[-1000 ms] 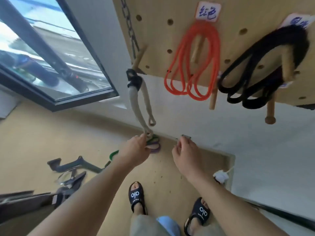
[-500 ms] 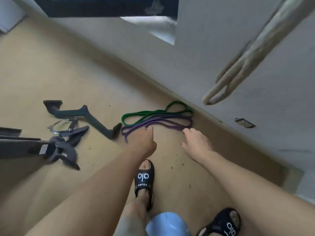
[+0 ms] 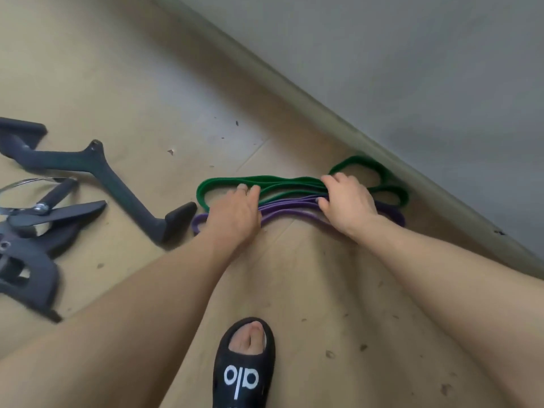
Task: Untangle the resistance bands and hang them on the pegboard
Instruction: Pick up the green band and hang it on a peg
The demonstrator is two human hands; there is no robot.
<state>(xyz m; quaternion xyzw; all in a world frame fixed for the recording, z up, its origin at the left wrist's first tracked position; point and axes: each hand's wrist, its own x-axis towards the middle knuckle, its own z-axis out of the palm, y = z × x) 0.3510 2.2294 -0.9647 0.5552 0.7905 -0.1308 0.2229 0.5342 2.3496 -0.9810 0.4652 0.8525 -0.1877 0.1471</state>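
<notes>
A green resistance band [image 3: 282,181] and a purple resistance band [image 3: 291,208] lie looped together on the tan floor beside the wall's base. My left hand [image 3: 235,212] rests on the left part of the pile, fingers laid over both bands. My right hand [image 3: 347,201] sits on the right part, fingers curled down onto the green and purple strands. Whether either hand has closed a grip on the bands is unclear. The pegboard is out of view.
A dark grey metal bracket [image 3: 117,184] lies on the floor left of the bands. Black clamp-like tools [image 3: 32,228] with a metal ring sit at the far left. My foot in a black sandal [image 3: 245,366] stands below. The grey wall and skirting [image 3: 338,119] run diagonally at the right.
The view dropped from the pegboard to the floor. Both hands went down from the hanging beige band and now lie on the green and purple bands.
</notes>
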